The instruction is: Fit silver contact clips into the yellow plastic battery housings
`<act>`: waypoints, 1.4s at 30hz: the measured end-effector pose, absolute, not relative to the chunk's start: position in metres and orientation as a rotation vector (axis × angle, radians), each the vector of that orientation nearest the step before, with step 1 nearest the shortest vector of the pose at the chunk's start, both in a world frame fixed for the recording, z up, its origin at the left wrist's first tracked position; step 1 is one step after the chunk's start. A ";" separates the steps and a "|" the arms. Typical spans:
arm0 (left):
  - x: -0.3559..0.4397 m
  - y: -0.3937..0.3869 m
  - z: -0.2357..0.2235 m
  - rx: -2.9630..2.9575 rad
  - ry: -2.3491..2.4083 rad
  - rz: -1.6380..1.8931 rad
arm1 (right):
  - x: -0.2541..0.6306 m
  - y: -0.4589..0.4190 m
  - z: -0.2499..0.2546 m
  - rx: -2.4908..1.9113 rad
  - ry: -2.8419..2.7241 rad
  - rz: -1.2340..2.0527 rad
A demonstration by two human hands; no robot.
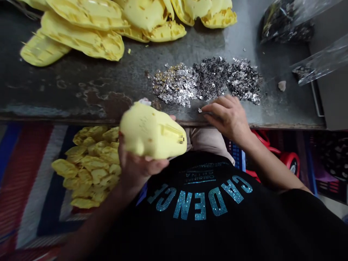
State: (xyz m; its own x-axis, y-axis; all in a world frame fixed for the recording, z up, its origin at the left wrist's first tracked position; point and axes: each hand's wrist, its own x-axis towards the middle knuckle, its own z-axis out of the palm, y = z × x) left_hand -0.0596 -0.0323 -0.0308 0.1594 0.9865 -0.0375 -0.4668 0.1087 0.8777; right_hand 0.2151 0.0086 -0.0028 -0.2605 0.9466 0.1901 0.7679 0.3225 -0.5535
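Note:
My left hand [136, 163] grips a pale yellow moulded plastic shell [152, 132] and holds it just in front of the workbench edge, above my lap. My right hand [227, 116] rests on the dark metal workbench [81, 90] near its front edge, with fingertips pinched together at a tiny metal piece [199, 110]. Just beyond those fingers lie heaps of small shiny metal parts [206, 81], silver at the left and darker in the middle.
Several large yellow plastic shells [84, 32] are stacked along the back of the bench. More small yellow parts [89, 165] are heaped on a striped mat at lower left. Clear plastic bags [288, 21] lie at the back right. A red object [288, 159] sits under the bench.

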 end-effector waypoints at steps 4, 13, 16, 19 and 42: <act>-0.056 -0.025 -0.028 0.786 0.819 1.180 | 0.223 0.033 -0.019 -1.452 -2.388 -0.006; -0.034 -0.032 -0.025 0.524 0.758 0.831 | 0.220 0.045 -0.008 -1.222 -2.191 0.379; -0.022 -0.033 -0.021 0.515 0.750 0.782 | 0.221 0.031 0.016 -1.096 -2.024 0.863; -0.015 -0.032 -0.015 0.552 0.773 0.729 | 0.221 0.017 0.033 -1.067 -1.963 1.061; 0.003 -0.042 -0.003 0.576 0.724 0.631 | 0.223 -0.006 0.055 -1.149 -2.298 0.704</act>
State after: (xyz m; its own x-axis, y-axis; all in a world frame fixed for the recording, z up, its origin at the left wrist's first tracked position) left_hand 0.0028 -0.0423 -0.0033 0.5849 0.6949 -0.4183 -0.3201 0.6716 0.6682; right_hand 0.2227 -0.0063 0.0554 -0.5368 0.8239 0.1818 0.5807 0.5171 -0.6288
